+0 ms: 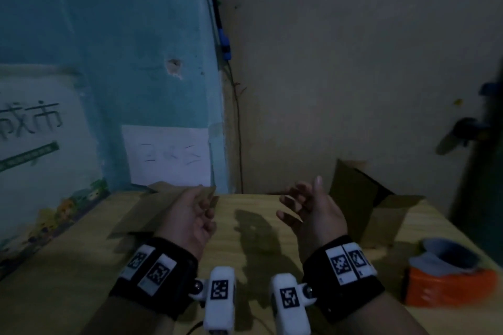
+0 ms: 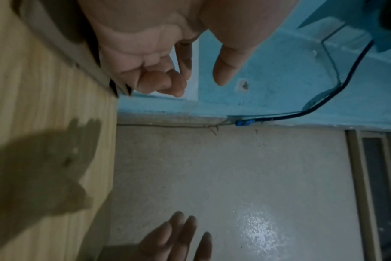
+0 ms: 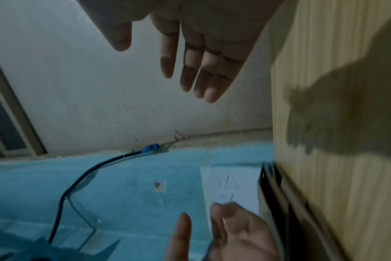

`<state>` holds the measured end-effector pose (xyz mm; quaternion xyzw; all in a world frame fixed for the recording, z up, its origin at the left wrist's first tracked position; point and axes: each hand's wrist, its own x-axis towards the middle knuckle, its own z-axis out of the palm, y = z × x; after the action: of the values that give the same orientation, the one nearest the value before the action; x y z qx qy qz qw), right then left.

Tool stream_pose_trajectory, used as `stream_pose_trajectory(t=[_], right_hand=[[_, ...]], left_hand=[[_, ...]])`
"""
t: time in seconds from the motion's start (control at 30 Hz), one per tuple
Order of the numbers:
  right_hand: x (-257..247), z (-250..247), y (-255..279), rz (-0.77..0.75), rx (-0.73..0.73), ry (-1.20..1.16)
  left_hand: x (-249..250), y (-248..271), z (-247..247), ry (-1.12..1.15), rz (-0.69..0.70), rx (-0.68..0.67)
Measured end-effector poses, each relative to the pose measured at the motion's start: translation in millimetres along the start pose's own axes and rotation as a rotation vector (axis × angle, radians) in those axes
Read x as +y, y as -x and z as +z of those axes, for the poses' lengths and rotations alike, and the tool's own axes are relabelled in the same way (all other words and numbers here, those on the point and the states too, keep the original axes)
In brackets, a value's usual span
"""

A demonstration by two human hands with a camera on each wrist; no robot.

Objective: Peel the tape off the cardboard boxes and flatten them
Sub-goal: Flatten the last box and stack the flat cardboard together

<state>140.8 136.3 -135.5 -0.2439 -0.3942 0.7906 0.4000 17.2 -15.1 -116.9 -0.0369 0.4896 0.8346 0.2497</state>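
Both hands hover over the wooden table [image 1: 253, 258], palms facing each other, and neither holds anything. My left hand [image 1: 209, 212] has loosely curled fingers [image 2: 163, 83] and a straight thumb. My right hand [image 1: 296, 198] is relaxed, its fingers [image 3: 203, 79] nearly straight. A flattened cardboard box [image 1: 147, 212] lies on the table just left of and behind the left hand; its edge shows in the left wrist view [image 2: 63, 44]. A brown cardboard box [image 1: 362, 198] with raised flaps stands just right of the right hand. No tape on either box can be made out.
An orange tape dispenser [image 1: 446, 277] with a grey roll sits near the table's right edge. The table stands in a corner between a blue wall [image 1: 136, 35] and a beige wall [image 1: 353, 62]. A white paper sheet [image 1: 168, 155] hangs on the blue wall.
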Motion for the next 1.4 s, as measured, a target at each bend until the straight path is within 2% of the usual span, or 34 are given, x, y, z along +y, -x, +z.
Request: stream_pose_trajectory(t=[0.27,0.43,0.5,0.57,0.67,0.93,1.2,1.3,1.4], right_hand=[[-39,-66,4,-0.177,0.109,0.116],[-59,-96,2,-0.366,0.260,0.245],[-69,-102,1,-0.419,0.368,0.291],[-76,-103,1,-0.409,0.459,0.328],[-81,-100,-2,-0.373,0.521,0.434],[-58,-87,-32,-0.369,0.540,0.701],[-51,-78,-56,-0.227,0.633,0.658],[-47,-75,-53,-0.275,0.598,0.630],[-47,-64,-51,-0.340,0.502,0.527]], left_hand=[[-66,-27,63,0.151,-0.100,-0.186],[-88,-35,65,0.308,-0.156,-0.221],[-88,-38,60,0.363,-0.183,-0.239],[-82,-42,51,0.409,-0.180,-0.301],[-75,-44,42,0.441,-0.145,-0.369],[-77,-39,42,0.507,-0.148,-0.370],[-73,-40,37,0.597,-0.179,-0.311],[-70,-39,37,0.645,-0.186,-0.297],[-67,-38,36,0.671,-0.181,-0.253]])
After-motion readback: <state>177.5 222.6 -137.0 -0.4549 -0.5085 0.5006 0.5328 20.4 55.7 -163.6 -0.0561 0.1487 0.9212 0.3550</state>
